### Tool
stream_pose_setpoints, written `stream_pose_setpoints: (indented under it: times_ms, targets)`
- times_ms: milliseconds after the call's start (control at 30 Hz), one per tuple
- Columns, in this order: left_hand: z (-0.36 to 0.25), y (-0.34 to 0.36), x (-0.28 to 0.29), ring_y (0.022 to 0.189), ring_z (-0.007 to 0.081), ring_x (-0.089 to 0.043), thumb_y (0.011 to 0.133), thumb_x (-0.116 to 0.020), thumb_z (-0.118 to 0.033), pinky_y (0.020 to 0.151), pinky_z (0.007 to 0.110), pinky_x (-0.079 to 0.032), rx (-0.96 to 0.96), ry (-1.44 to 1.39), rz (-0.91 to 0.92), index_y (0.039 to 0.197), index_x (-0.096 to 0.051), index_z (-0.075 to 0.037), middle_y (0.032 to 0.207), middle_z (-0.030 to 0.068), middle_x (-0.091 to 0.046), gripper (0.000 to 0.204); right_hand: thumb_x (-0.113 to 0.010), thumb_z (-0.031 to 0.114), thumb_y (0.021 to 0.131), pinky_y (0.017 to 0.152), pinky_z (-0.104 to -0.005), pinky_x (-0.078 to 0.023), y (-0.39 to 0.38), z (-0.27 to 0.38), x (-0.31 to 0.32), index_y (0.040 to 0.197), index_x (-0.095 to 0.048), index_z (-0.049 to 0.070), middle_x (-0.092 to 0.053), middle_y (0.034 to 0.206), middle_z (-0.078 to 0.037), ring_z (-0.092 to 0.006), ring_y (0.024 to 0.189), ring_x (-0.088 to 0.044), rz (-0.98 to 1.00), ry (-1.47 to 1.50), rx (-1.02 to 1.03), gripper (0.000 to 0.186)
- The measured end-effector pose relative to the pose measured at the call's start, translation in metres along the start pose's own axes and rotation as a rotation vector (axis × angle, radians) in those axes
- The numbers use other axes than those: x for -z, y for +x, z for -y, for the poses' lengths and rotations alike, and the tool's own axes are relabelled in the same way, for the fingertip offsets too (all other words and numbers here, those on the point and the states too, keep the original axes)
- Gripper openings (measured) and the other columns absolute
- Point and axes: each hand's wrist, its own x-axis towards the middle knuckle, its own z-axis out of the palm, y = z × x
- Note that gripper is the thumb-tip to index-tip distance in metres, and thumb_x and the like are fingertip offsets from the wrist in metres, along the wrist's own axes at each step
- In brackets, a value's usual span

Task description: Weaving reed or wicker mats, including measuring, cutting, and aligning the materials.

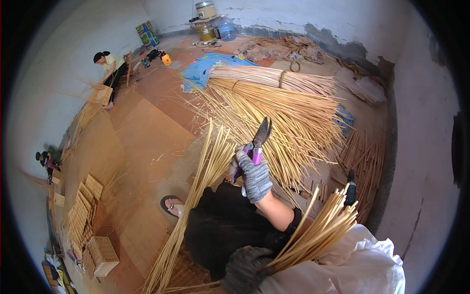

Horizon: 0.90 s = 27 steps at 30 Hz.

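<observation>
My right hand point(252, 174), in a grey striped glove, is closed on pruning shears point(261, 135) with purple handles and dark blades pointing up. My left hand point(245, 269), in a darker grey glove, is low over my lap, closed around a bundle of thin pale sticks point(320, 228) that fans out to the right beneath my right forearm. Longer loose sticks point(188, 210) lie along the left side of my dark-clothed lap point(210, 228). Beyond the shears is a large pile of yellow sticks point(289, 122), with a paler tied bundle point(308, 81) behind it.
One person point(110, 68) works with wicker at the upper left, another point(46, 161) farther down the left wall. Woven panels point(85, 206) and a basket point(104, 259) lie lower left. A dark drill-like tool point(350, 188) and short rods point(364, 161) are at right. Containers point(225, 29) stand at the back.
</observation>
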Motion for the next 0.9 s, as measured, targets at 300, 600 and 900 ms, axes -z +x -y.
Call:
stream_pose_setpoints:
  times_ms: [300, 600, 900]
  targets:
    - [0.024, 0.007, 0.043, 0.048, 0.0058, -0.047, 0.084, -0.056, -0.022, 0.042, 0.018, -0.036, 0.697, -0.608, -0.646, 0.093, -0.059, 0.001, 0.069, 0.0063, -0.061, 0.025, -0.054, 0.012, 0.084, 0.049, -0.0252, -0.043, -0.021, -0.002, 0.007, 0.09, -0.054, 0.003, -0.052, 0.064, -0.002, -0.0123, 0.054, -0.051, 0.113, -0.089, -0.046, 0.011]
    - [0.024, 0.013, 0.032, 0.046, 0.0064, -0.043, 0.085, -0.054, -0.024, 0.042, 0.02, -0.033, 0.637, -0.323, -0.801, 0.085, -0.06, 0.002, 0.06, 0.0029, -0.054, 0.027, -0.06, 0.015, 0.08, 0.058, -0.0212, -0.042, -0.03, 0.007, 0.003, 0.096, -0.048, 0.004, -0.053, 0.076, -0.002, -0.01, 0.066, -0.05, 0.026, -0.129, 0.349, 0.023]
    - [0.016, 0.014, 0.033, 0.045, 0.0092, -0.047, 0.082, -0.057, -0.024, 0.041, 0.021, -0.035, 0.696, -0.424, -0.87, 0.087, -0.06, 0.004, 0.06, 0.006, -0.056, 0.028, -0.057, 0.013, 0.082, 0.054, -0.0253, -0.042, -0.033, 0.007, 0.003, 0.085, -0.051, 0.004, -0.054, 0.07, -0.003, -0.011, 0.062, -0.053, 0.02, -0.196, 0.238, 0.011]
